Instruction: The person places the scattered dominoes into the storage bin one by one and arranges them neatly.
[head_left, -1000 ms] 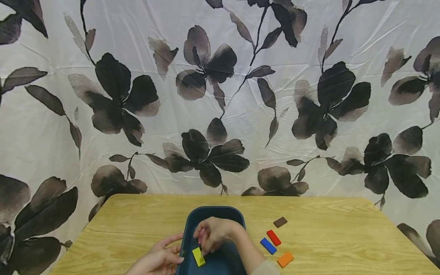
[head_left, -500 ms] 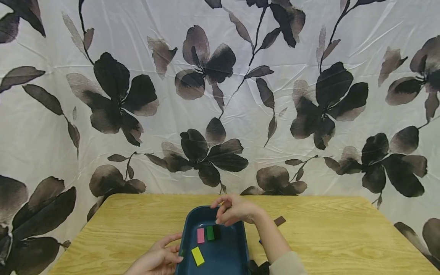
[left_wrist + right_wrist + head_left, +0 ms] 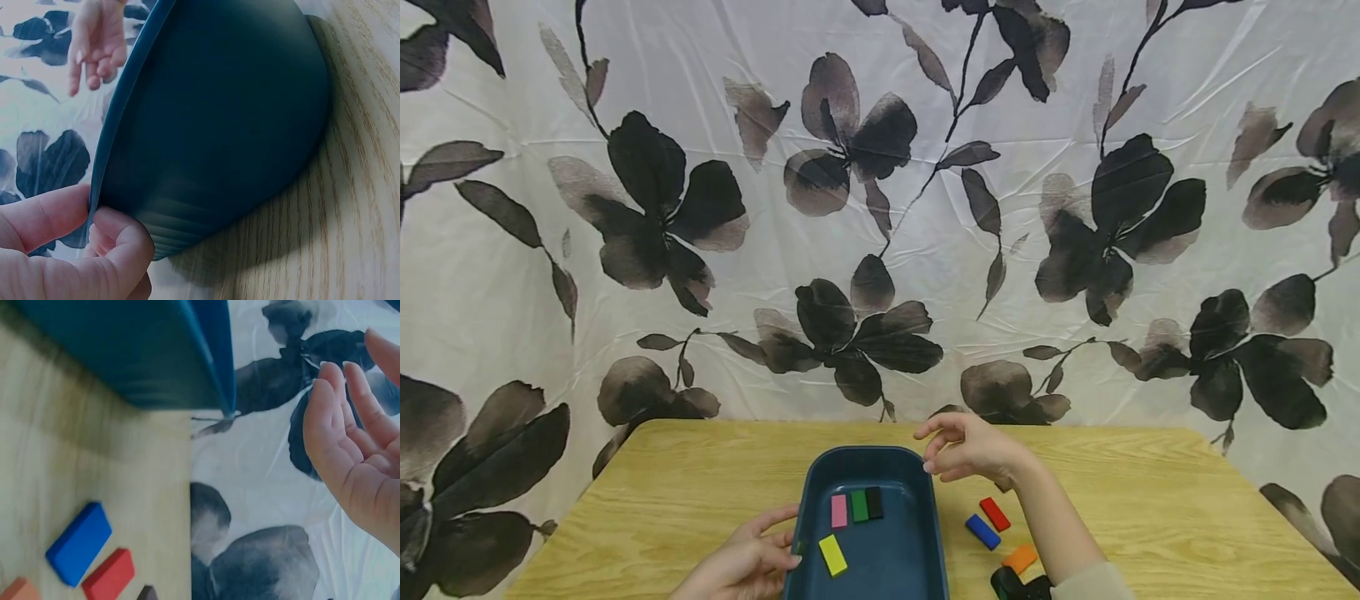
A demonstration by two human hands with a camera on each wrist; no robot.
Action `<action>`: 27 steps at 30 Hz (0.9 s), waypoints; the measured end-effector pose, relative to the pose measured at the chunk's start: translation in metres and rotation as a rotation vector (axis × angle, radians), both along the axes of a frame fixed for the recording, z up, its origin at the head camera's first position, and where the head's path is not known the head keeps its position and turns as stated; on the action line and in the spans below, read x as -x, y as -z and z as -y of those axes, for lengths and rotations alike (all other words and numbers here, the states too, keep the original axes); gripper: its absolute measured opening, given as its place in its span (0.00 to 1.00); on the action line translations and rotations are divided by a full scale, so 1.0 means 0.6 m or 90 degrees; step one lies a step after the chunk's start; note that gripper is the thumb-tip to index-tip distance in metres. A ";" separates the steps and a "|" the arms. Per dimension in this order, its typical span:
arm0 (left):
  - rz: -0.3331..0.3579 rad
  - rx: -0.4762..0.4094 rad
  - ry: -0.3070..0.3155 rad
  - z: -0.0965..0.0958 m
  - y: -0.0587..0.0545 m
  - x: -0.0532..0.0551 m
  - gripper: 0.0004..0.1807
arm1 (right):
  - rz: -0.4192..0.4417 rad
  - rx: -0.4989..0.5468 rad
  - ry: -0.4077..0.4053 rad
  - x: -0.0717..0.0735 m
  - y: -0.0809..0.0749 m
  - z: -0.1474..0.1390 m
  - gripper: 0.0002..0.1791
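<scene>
Dark-blue tray (image 3: pixel 902 550), lower centre, its rim pinched by the left hand (image 3: pixel 747 557), holds four blocks (image 3: pixel 859 506), and I log the right hand (image 3: pixel 976 447) shifted rightward, fingers relaxed, empty, so that placement looks finished.

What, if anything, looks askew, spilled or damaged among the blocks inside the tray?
The yellow block looks askew: it lies slanted in the tray, apart from the pink block, green block and black block, which are nearly lined up. I see no spill or damage.
</scene>
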State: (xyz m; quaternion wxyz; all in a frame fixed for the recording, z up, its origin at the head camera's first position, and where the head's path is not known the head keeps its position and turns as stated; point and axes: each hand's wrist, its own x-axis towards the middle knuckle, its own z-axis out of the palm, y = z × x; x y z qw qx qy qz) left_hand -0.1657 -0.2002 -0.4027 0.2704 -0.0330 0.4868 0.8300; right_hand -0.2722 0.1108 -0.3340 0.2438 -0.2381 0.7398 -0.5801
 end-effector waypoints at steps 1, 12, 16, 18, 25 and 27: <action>-0.003 0.002 0.001 0.000 0.000 0.001 0.43 | 0.002 0.006 0.000 -0.001 0.001 -0.005 0.24; -0.003 0.022 0.002 0.000 0.001 0.006 0.41 | 0.015 0.026 0.010 -0.015 0.009 -0.051 0.24; -0.012 0.033 0.014 0.002 0.008 0.005 0.40 | 0.016 0.032 0.011 -0.020 0.015 -0.071 0.24; -0.017 0.037 0.019 0.004 0.011 0.005 0.39 | 0.016 0.033 0.011 -0.024 0.019 -0.081 0.24; -0.021 0.020 0.030 0.007 0.011 0.007 0.39 | 0.044 0.066 0.006 -0.034 0.029 -0.117 0.22; -0.020 0.018 0.030 0.006 0.008 0.008 0.39 | 0.052 0.074 0.004 -0.036 0.031 -0.126 0.21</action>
